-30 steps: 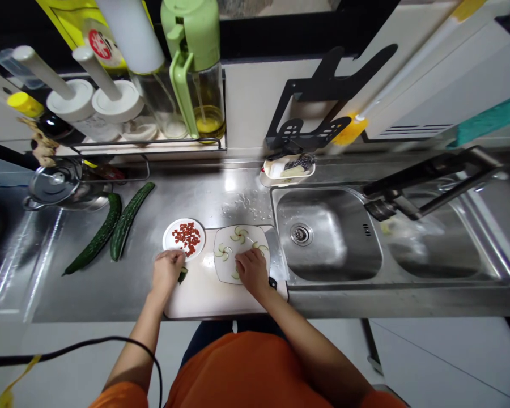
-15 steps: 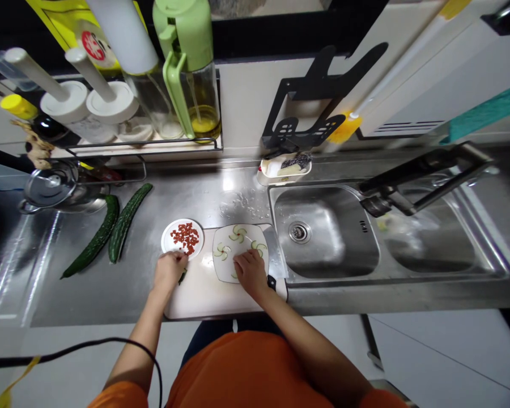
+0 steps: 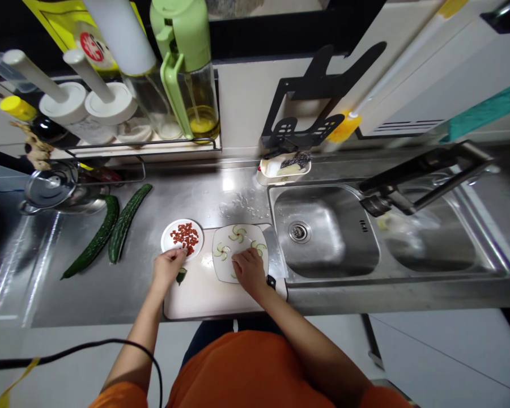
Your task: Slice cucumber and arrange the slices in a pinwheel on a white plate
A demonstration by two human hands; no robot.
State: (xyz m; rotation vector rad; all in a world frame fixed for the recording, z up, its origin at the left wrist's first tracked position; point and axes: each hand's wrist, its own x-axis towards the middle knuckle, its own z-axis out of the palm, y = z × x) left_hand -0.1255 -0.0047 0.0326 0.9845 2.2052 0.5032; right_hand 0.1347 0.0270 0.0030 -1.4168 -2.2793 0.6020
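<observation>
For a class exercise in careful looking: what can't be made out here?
Head view:
Part of the square plate: hidden by the right hand.
Whether the left hand holds anything: too small to tell.
Top of the green jug: cut off by the upper edge.

Desk (image 3: 195, 195), sink (image 3: 338, 218) surfaced in glossy metal; square plate (image 3: 223, 271) finished smooth; cucumbers (image 3: 128, 224) seen rough-skinned; shirt (image 3: 238, 371) made of matt cloth.

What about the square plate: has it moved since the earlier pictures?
No: the square plate keeps its place against the sink; only the whole view has shifted slightly.
</observation>
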